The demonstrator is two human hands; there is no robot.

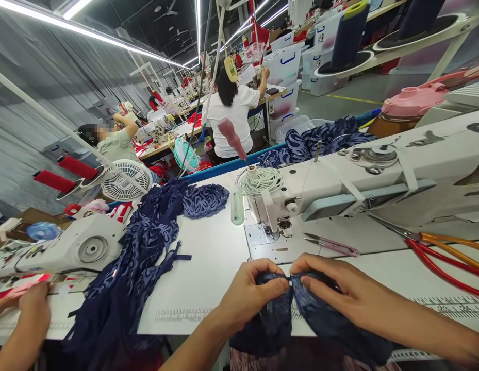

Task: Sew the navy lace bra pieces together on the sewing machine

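Observation:
Both my hands pinch a navy lace garment piece (276, 322) at its narrow middle, above the front of the white sewing table (208, 281). My left hand (249, 291) grips the left half between thumb and fingers. On the other side of the join, my right hand (337, 288) pinches the right half, and the dark cloth hangs below both hands. The two thumbs nearly meet. Just beyond them is the sewing machine's needle and presser foot (268, 229), with no cloth under it. Pink-handled thread snips (334, 245) lie right of the needle plate.
A heap of navy lace pieces (146, 242) runs down the table's left side. Red and orange-handled scissors (428, 252) lie at right. Another person's hands (32, 309) work red-and-white cloth at the left machine (88, 247). Thread cones (347, 38) stand upper right; co-workers sit ahead.

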